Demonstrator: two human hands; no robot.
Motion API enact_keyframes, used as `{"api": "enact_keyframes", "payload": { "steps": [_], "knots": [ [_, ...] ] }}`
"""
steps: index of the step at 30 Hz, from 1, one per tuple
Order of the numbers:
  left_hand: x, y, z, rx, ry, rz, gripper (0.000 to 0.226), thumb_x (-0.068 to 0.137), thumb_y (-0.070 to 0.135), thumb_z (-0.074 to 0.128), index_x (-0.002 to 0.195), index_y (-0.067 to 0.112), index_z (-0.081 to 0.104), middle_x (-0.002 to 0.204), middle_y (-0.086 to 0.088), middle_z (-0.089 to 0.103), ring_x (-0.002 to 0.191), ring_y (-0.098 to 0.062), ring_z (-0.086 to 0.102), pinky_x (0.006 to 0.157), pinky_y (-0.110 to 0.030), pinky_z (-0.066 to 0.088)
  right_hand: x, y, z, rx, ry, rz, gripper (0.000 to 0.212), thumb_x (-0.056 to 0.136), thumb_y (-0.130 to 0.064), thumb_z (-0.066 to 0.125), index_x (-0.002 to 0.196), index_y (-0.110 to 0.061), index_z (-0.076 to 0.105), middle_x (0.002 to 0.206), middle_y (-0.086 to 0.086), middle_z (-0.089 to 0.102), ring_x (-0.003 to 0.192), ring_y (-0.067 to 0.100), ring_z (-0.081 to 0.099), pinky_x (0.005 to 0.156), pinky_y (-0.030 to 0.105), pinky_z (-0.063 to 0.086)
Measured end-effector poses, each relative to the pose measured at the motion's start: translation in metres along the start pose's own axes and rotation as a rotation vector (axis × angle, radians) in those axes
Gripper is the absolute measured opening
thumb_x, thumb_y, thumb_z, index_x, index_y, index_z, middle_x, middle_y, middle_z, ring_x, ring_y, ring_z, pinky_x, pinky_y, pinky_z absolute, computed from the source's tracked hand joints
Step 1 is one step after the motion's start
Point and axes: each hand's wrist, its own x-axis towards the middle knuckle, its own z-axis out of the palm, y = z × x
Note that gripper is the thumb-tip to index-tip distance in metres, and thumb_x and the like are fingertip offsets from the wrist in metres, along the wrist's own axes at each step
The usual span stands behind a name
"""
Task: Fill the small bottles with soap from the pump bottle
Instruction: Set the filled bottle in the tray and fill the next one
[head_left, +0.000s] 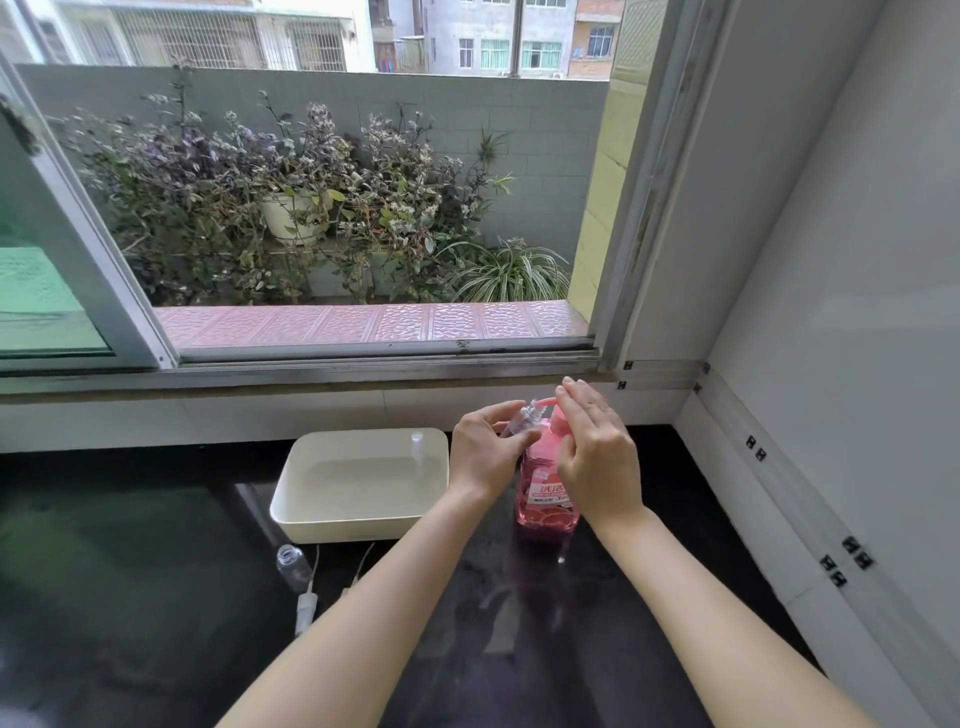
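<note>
A pink pump bottle (545, 499) of soap stands on the dark counter. My left hand (485, 452) holds a small clear bottle (522, 421), tilted, with its mouth up at the pump's spout. My right hand (597, 447) lies flat on the pump head, fingers stretched out. Another small clear bottle (293, 566) stands uncapped on the counter at the left. Beside it lie two white pump caps with tubes (306, 605). A clear bottle (417, 447) stands in the white tray.
A white rectangular tray (291, 499) sits left of the pump bottle, against the wall under the window sill (311, 371). A white wall (831, 364) closes off the right side. Plants stand outside the open window.
</note>
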Motion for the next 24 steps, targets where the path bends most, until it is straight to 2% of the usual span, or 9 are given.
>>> {"api": "enact_keyframes", "payload": {
  "steps": [4, 6, 10, 12, 16, 19, 20, 22, 24],
  "knots": [
    [-0.002, -0.004, 0.0, 0.017, -0.011, -0.005, 0.039, 0.07, 0.018, 0.081, 0.107, 0.014, 0.07, 0.101, -0.001, 0.073, 0.082, -0.007, 0.067, 0.068, -0.01, 0.053, -0.006, 0.0, 0.006, 0.023, -0.015, 0.031, 0.032, 0.084, 0.001, 0.051, 0.114, 0.006, 0.061, 0.118, 0.023, 0.062, 0.114, 0.034, 0.058, 0.093, 0.049, 0.049],
    [-0.003, -0.002, -0.001, 0.023, -0.011, 0.001, 0.037, 0.07, 0.018, 0.081, 0.105, 0.015, 0.071, 0.098, 0.0, 0.074, 0.08, -0.007, 0.068, 0.066, -0.009, 0.052, -0.003, -0.003, 0.002, 0.018, -0.017, 0.032, 0.034, 0.085, -0.004, 0.047, 0.114, 0.005, 0.062, 0.118, 0.022, 0.063, 0.114, 0.033, 0.058, 0.095, 0.048, 0.049],
    [0.0, 0.003, -0.001, 0.018, -0.003, 0.02, 0.036, 0.07, 0.019, 0.08, 0.105, 0.016, 0.071, 0.097, -0.002, 0.075, 0.083, -0.012, 0.069, 0.077, -0.024, 0.056, 0.011, -0.006, -0.006, 0.004, -0.025, 0.053, 0.036, 0.077, 0.005, 0.061, 0.113, 0.002, 0.063, 0.118, 0.018, 0.064, 0.112, 0.029, 0.06, 0.099, 0.038, 0.041],
    [0.001, 0.006, -0.001, 0.012, 0.0, 0.029, 0.035, 0.07, 0.019, 0.08, 0.104, 0.017, 0.071, 0.097, -0.002, 0.075, 0.083, -0.012, 0.069, 0.078, -0.027, 0.057, 0.014, -0.005, -0.009, -0.012, -0.042, 0.039, 0.036, 0.078, 0.004, 0.062, 0.113, 0.001, 0.063, 0.118, 0.017, 0.064, 0.112, 0.028, 0.06, 0.099, 0.036, 0.04],
    [0.002, 0.006, -0.001, 0.002, 0.0, 0.031, 0.036, 0.07, 0.018, 0.08, 0.105, 0.016, 0.071, 0.1, -0.001, 0.074, 0.084, -0.01, 0.069, 0.076, -0.02, 0.056, 0.012, -0.003, -0.007, -0.008, -0.034, 0.025, 0.035, 0.08, 0.003, 0.059, 0.114, 0.003, 0.062, 0.119, 0.019, 0.063, 0.113, 0.031, 0.059, 0.099, 0.044, 0.045],
    [0.0, 0.0, -0.001, 0.008, 0.017, 0.027, 0.039, 0.07, 0.018, 0.08, 0.108, 0.015, 0.07, 0.103, 0.002, 0.072, 0.087, -0.006, 0.066, 0.074, -0.005, 0.05, 0.001, -0.003, -0.001, 0.013, -0.004, 0.021, 0.038, 0.085, -0.011, 0.043, 0.115, 0.004, 0.061, 0.119, 0.021, 0.063, 0.114, 0.032, 0.057, 0.097, 0.046, 0.046],
    [0.0, -0.001, -0.001, 0.021, 0.017, 0.028, 0.04, 0.07, 0.019, 0.08, 0.109, 0.014, 0.069, 0.105, 0.001, 0.072, 0.089, -0.006, 0.066, 0.078, -0.008, 0.051, -0.003, -0.002, 0.001, 0.019, 0.001, 0.018, 0.039, 0.085, -0.011, 0.04, 0.115, 0.005, 0.061, 0.119, 0.022, 0.063, 0.114, 0.032, 0.057, 0.097, 0.046, 0.046],
    [-0.001, -0.003, -0.002, 0.052, 0.005, 0.019, 0.041, 0.071, 0.019, 0.08, 0.11, 0.013, 0.069, 0.108, 0.0, 0.072, 0.091, -0.009, 0.066, 0.086, -0.02, 0.053, -0.006, -0.001, 0.005, 0.025, -0.007, 0.031, 0.034, 0.083, 0.003, 0.051, 0.116, 0.006, 0.061, 0.119, 0.022, 0.062, 0.115, 0.034, 0.057, 0.097, 0.048, 0.045],
    [-0.002, -0.001, -0.002, 0.05, -0.004, 0.006, 0.039, 0.071, 0.018, 0.08, 0.108, 0.014, 0.07, 0.105, -0.003, 0.073, 0.085, -0.009, 0.067, 0.084, -0.027, 0.056, -0.004, -0.002, 0.005, 0.022, -0.039, 0.052, 0.04, 0.077, 0.012, 0.059, 0.116, 0.006, 0.06, 0.12, 0.023, 0.061, 0.115, 0.035, 0.057, 0.101, 0.047, 0.041]
  ]
}}
